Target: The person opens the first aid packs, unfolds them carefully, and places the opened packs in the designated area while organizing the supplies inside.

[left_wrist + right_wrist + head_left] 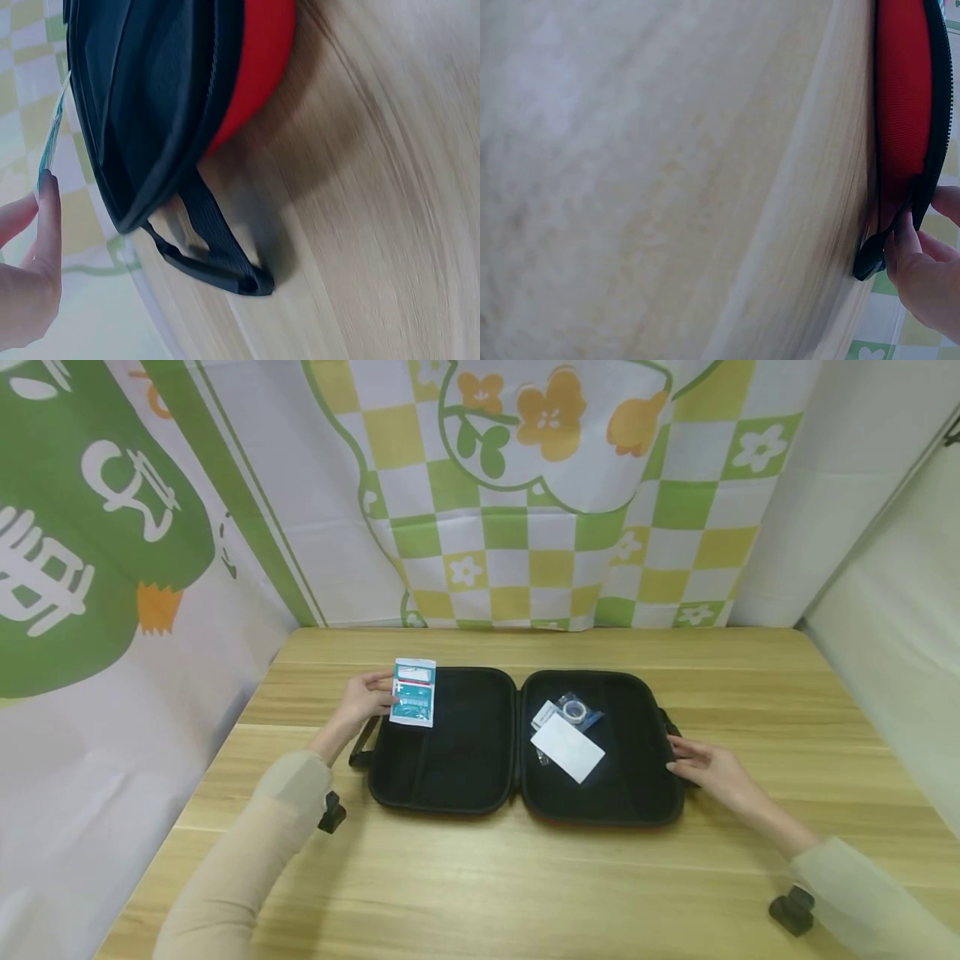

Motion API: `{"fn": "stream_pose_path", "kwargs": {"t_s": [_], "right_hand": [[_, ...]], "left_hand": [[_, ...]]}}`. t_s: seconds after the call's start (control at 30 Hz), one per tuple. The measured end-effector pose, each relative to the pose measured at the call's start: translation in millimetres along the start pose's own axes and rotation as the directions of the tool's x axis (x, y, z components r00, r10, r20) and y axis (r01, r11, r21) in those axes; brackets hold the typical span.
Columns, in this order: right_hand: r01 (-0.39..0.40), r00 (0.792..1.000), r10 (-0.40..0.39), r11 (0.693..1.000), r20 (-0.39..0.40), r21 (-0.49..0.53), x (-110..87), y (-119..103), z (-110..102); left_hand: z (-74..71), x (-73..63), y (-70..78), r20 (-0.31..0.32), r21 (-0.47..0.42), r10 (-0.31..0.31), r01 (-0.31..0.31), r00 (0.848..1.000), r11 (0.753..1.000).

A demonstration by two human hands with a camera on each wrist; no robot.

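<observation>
The teal and white packet (413, 692) is up over the far left corner of the open case (472, 743), pinched at its left border by the thumb and fingers of the left hand (365, 697); the fingertips behind it are partly hidden. Held by that margin, presumably so that the printed face lies uncovered, it shows edge-on in the left wrist view, raised off the case's rim. The case lies flat, spread at its hinge, which puts both black-lined halves within reach. At the outer rim of the right half, the right hand (708, 768) pinches the edge, thumb on one side and fingers on the other, probably to steady it. In that half a white card (567, 748) lies slantwise, partly covering small packaged items, beside a roll of tape (574, 710) on blue wrapping; the way they overlap suggests they were laid in loosely. On the left side a carrying handle (362, 747) juts out below the left hand, a likely snag for a low sweep. Behind the case only a narrow strip of table (487, 893) separates it from the printed cloth (525, 552); the near side offers the widest stretch for moving.
</observation>
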State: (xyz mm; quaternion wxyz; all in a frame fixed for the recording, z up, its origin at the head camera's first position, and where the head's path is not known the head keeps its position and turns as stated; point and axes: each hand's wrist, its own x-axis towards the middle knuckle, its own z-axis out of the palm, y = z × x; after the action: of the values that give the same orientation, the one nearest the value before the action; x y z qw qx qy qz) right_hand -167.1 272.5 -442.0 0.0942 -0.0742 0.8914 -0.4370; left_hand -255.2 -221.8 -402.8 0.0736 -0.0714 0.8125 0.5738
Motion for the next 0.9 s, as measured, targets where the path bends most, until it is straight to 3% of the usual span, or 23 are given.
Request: {"fn": "stream_pose_path", "kwargs": {"t_s": [0.4,0.63,0.9], "right_hand": [[0.000,1.000,0.000,1.000,-0.002,0.020,-0.8,0.1,0.4],[0.005,1.000,-0.005,1.000,-0.009,0.012,-1.0,0.5,0.0],[-0.016,1.000,0.016,1.000,-0.007,0.015,-1.2,-0.4,0.8]], "left_hand": [[-15.6,4.2,-8.8,-0.020,0.043,-0.033,0.034,0.999,0.998],[-13.5,5.5,-13.6,-0.021,0.100,-0.070,0.072,0.997,0.992],[-4.9,9.9,-20.3,-0.005,0.104,-0.087,0.087,0.996,0.991]]}}
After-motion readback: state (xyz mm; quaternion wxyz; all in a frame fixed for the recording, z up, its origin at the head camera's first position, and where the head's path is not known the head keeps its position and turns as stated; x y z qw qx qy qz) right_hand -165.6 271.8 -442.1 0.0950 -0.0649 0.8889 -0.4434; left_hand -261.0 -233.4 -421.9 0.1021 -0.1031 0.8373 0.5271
